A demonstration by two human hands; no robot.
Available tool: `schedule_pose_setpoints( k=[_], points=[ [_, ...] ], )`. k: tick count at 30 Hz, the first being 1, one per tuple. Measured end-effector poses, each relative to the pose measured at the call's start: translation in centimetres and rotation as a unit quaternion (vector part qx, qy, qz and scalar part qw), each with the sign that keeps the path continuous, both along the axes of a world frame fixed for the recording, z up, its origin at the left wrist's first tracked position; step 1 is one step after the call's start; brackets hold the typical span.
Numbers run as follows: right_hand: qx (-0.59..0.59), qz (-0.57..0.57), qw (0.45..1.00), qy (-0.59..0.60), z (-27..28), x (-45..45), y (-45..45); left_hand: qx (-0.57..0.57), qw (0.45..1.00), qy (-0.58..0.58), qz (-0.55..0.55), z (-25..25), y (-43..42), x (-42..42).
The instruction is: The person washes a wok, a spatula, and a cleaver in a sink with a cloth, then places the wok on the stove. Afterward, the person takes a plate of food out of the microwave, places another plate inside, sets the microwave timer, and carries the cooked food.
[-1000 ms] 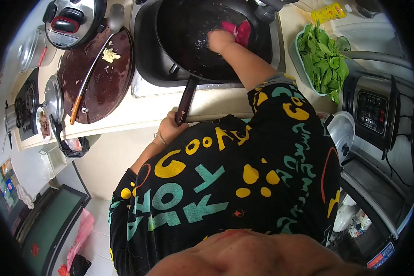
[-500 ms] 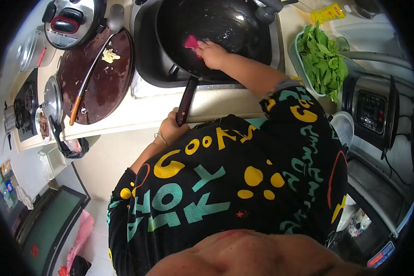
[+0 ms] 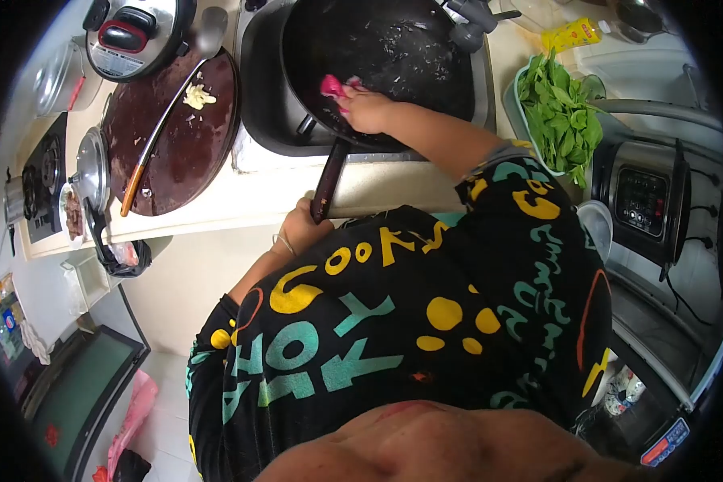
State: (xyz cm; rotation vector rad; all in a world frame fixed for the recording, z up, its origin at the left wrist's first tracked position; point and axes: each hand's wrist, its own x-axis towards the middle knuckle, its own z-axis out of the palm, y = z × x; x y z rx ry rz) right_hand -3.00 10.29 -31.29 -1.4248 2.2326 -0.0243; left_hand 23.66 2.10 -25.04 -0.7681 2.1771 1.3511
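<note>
A dark wok point(image 3: 369, 48) rests over the sink point(image 3: 259, 88), its long handle pointing toward my body. Water glistens on the wok's inner surface. My left hand point(image 3: 304, 228) is wrapped round the end of the wok handle point(image 3: 329, 178). Inside the wok, near its handle side, my right hand point(image 3: 363, 109) is closed on a pink cloth point(image 3: 331, 85) and presses it to the wall. Part of the cloth is hidden under my fingers. The black faucet point(image 3: 467, 32) stands over the wok's far right rim.
Left of the sink, a round chopping board point(image 3: 169, 153) carries chopped garlic point(image 3: 198, 97) and a wooden-handled ladle point(image 3: 162, 120). Behind it stands a pressure cooker point(image 3: 132, 48). To the right, leafy greens point(image 3: 561, 116) fill a light-blue basket point(image 3: 516, 112) near a yellow bottle point(image 3: 570, 36).
My right hand has shifted slightly down and left along the wok wall with the pink cloth. The water in the wok has spread and rippled. My left hand keeps its hold.
</note>
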Motion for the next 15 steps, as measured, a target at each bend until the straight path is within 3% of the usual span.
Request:
schedule_pose_setpoints(
  k=[2,4,6,7,8,9,13,15],
  points=[
    [-0.020,-0.007,0.999,-0.023,-0.5,-1.4,-1.9,-0.045,0.999,0.008,-0.024,-0.6,-0.1,0.2],
    [-0.079,-0.105,0.991,-0.003,-1.7,-3.9,-3.0,-0.036,0.999,0.019,-0.013,-0.7,-0.1,0.5],
    [-0.017,-0.113,0.992,0.057,-3.3,-7.1,-2.5,-0.026,0.999,0.026,-0.002,-0.7,0.1,0.4],
    [0.045,-0.170,0.984,-0.017,-2.0,-8.2,-1.9,-0.033,0.999,0.003,-0.011,-0.3,0.1,0.2],
    [0.180,-0.116,0.977,0.009,0.9,-8.8,-1.5,-0.042,0.999,-0.017,-0.019,0.0,0.0,0.2],
    [0.024,-0.166,0.985,0.047,-0.7,-8.7,0.9,-0.046,0.999,-0.015,-0.020,0.2,0.0,0.2],
    [0.036,-0.176,0.978,0.104,-4.2,-7.6,4.2,-0.019,1.000,0.002,-0.007,0.7,0.2,0.1],
    [0.113,-0.098,0.988,0.049,-4.2,-5.9,4.9,-0.002,1.000,-0.001,0.007,1.3,0.4,-0.1]
  ],
)
